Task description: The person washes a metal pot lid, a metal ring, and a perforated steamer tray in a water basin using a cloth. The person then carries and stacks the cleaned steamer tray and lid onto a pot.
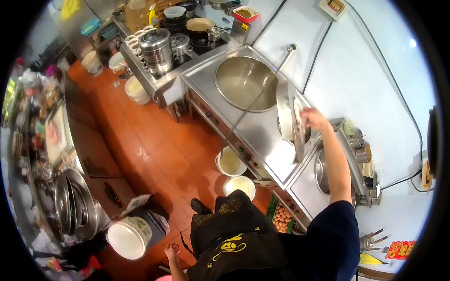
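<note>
My right hand [313, 118] is closed at the upper edge of a large round metal lid [298, 133], which stands tilted over the steel cooking counter [262, 140]. Beside it, a second wide metal disc [284, 110] leans at a similar angle. Left of these, a big round pot [246, 84] is set into the counter, with a long thin rod crossing over it. My left hand [172, 250] hangs low near my side above the floor, its fingers curled, with nothing visible in them.
White buckets [240, 187] stand on the floor against the counter, near a crate of eggs [282, 218]. Stacked steel pots [156, 49] are on the far stove. At left, a cluttered worktop holds metal basins [77, 206], with a white bucket [126, 239] below.
</note>
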`<action>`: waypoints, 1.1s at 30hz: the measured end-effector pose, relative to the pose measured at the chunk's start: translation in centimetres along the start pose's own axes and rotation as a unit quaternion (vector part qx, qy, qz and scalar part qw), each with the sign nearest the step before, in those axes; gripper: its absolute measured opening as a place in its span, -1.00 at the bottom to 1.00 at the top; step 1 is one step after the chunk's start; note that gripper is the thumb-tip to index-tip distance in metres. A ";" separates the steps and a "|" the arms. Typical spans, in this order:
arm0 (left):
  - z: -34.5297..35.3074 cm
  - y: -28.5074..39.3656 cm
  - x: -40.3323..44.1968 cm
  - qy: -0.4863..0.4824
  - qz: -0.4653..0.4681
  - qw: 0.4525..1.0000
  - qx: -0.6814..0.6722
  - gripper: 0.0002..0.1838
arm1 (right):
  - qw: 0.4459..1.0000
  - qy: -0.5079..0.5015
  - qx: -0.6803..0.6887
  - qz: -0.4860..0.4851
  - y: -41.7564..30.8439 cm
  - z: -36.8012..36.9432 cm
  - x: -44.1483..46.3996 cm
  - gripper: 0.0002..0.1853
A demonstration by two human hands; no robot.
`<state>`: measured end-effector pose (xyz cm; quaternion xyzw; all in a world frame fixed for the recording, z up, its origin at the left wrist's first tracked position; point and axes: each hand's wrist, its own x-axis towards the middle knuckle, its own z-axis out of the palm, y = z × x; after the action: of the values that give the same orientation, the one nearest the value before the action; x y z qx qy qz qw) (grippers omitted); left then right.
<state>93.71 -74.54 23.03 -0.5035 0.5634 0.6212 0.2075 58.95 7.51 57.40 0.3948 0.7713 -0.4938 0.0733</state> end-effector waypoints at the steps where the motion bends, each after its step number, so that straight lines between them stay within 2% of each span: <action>1: -0.4 0.9 0.5 0.011 0.006 1.000 0.004 -0.79 | 0.998 -0.038 0.034 -0.035 -2.2 0.6 1.8 -0.47; 2: -0.9 0.9 2.3 -0.007 -0.009 0.998 -0.056 -0.82 | 0.993 -0.074 0.070 -0.067 -4.0 1.6 3.6 -0.51; 3: -0.8 2.2 2.7 -0.032 0.009 0.999 -0.031 -0.83 | 0.985 -0.054 0.144 -0.083 -7.1 3.7 3.3 -0.56; 4: -0.3 3.2 2.7 -0.057 0.028 0.998 -0.005 -0.84 | 0.973 -0.115 0.168 -0.107 -8.4 4.1 6.3 -0.53; 5: 0.5 4.5 2.6 -0.082 0.046 0.995 0.022 -0.85 | 0.973 -0.102 0.161 -0.127 -10.5 5.4 7.3 -0.51; 8: 3.1 8.6 3.7 -0.080 -0.021 0.996 0.036 -0.87 | 0.952 -0.133 0.226 -0.157 -14.2 9.3 14.2 -0.58; 9: 4.5 10.2 4.2 -0.075 -0.030 0.995 0.051 -0.87 | 0.944 -0.130 0.245 -0.176 -14.1 10.5 18.7 -0.60; 10: 5.6 11.8 4.7 -0.068 -0.038 0.994 0.071 -0.87 | 0.953 -0.063 0.242 -0.168 -14.3 12.0 21.8 -0.57; 12: 7.1 15.6 4.9 -0.044 -0.052 0.991 0.111 -0.86 | 0.960 -0.037 0.223 -0.166 -16.0 14.4 25.0 -0.51; 13: 8.0 17.9 4.8 -0.032 -0.058 0.989 0.130 -0.86 | 0.963 -0.064 0.214 -0.152 -15.5 15.1 28.4 -0.56; 16: 11.8 24.7 3.5 0.006 -0.082 0.982 0.169 -0.86 | 0.984 -0.047 0.119 -0.124 -13.0 18.1 38.2 -0.58; 18: 14.3 28.9 2.6 0.026 -0.099 0.975 0.199 -0.86 | 0.991 -0.043 0.067 -0.110 -9.8 20.4 43.1 -0.54; 21: 19.0 35.1 1.5 0.053 -0.118 0.964 0.231 -0.85 | 0.970 0.101 -0.161 -0.154 -4.0 25.2 48.6 -0.41; 22: 20.3 36.9 1.4 0.060 -0.124 0.960 0.243 -0.85 | 0.980 0.051 -0.155 -0.116 -2.3 26.5 50.6 -0.33; 25: 22.9 41.9 1.5 0.083 -0.134 0.950 0.270 -0.85 | 0.959 -0.004 -0.281 -0.047 1.0 30.1 53.0 -0.38; 31: 26.7 47.8 2.3 0.106 -0.141 0.935 0.309 -0.84 | 0.934 0.059 -0.332 -0.115 8.2 34.5 54.8 -0.38; 33: 27.8 48.9 2.6 0.103 -0.140 0.929 0.326 -0.83 | 0.939 0.036 -0.332 -0.087 9.4 34.7 54.3 -0.27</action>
<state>41.36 -63.70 40.84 -0.5434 0.6770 0.3125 0.3856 18.99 10.08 6.08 0.2968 0.9249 -0.1996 0.1291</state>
